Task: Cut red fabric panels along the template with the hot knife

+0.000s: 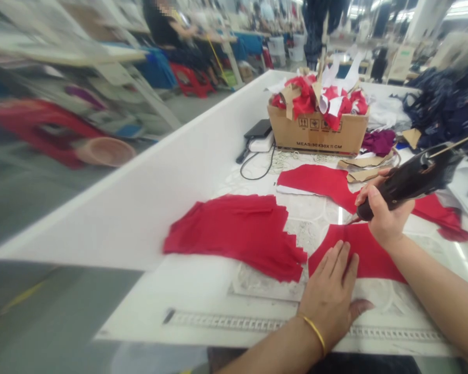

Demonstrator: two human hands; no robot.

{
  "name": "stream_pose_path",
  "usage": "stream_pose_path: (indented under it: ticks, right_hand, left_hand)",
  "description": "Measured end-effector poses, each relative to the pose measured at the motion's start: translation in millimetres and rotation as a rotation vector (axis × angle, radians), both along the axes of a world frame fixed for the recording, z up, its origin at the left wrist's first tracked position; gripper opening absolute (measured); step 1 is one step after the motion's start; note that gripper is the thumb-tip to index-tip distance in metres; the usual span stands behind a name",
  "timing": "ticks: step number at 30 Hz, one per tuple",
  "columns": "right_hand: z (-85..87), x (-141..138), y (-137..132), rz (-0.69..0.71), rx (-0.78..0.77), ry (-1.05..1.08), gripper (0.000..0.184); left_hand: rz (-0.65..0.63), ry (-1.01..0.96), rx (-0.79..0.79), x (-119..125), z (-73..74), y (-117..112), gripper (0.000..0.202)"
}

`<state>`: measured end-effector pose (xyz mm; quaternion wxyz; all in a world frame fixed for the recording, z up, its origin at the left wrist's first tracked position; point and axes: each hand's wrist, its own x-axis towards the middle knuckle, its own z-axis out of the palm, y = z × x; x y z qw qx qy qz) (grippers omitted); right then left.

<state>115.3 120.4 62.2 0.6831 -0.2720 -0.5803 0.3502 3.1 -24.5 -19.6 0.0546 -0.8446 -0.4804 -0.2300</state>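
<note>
My left hand point(329, 291), with a gold-coloured bangle at its wrist, lies flat on a red cut fabric piece point(374, 254), its fingers stretched out. My right hand point(388, 218) is wrapped round a black hand-held tool point(409, 179) with a thick body and a thin pointed tip. That tip reaches the upper edge of the red piece, just beyond my left fingertips; whether it touches the cloth I cannot tell. To the left lies a fanned stack of red fabric pieces point(234, 231). Another red piece point(315, 182), with white material under its edge, lies behind.
A cardboard box point(315, 132) full of red, white and brown scraps stands at the back. Beside it are a black-and-white device point(259, 137) and cable. A measuring tape point(226, 322) runs along the front edge. A white side wall point(140, 197) bounds the left; dark garments point(448, 104) are heaped right.
</note>
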Motion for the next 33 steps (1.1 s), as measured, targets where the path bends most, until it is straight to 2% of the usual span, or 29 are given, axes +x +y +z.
stream_pose_path:
  ticks: [6, 13, 25, 33]
  right_hand:
    - [-1.9, 0, 0, -0.031, 0.002, 0.001, 0.018]
    - [2.7, 14, 6, -0.102, 0.018, 0.037, 0.027]
    - [0.3, 17, 5, -0.111, 0.006, 0.032, 0.024]
    - [8.2, 39, 14, -0.150, 0.050, 0.020, 0.031]
  left_hand:
    - [0.012, 0.006, 0.031, 1, 2.7, 1, 0.074]
    - [0.020, -0.009, 0.058, 2, 2.2, 0, 0.075]
    - [0.017, -0.011, 0.041, 1, 2.7, -1, 0.074]
    - [0.007, -0.016, 0.075, 1, 1.6, -2, 0.073]
